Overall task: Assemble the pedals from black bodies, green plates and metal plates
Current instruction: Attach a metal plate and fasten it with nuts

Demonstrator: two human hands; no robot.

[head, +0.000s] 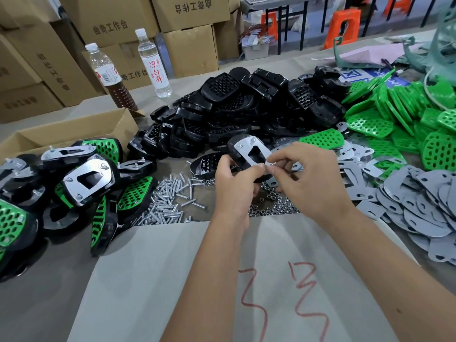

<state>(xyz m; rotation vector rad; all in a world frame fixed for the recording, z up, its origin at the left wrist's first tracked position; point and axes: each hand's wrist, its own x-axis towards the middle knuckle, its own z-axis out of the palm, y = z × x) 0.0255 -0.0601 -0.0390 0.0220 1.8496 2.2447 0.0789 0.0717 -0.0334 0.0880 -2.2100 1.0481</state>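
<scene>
Left of our fingers lies a heap of finished black-and-green pedals, and just below them loose silver screws on the table. Our left hand grips the black pedal body with a shiny metal plate, its fingers curled round the near edge. Our right hand pinches something small at that plate's near corner, with grey metal plates piled to its right.

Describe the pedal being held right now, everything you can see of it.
The pedal in hand is a black plastic body with a shiny metal plate on its upturned side. The plate has a cut-out window, and two screw ends stick up at its far end. It is held tilted above the loose screws and nuts. The left hand grips its near edge; the right hand pinches at the plate's near corner. No green plate shows.
</scene>
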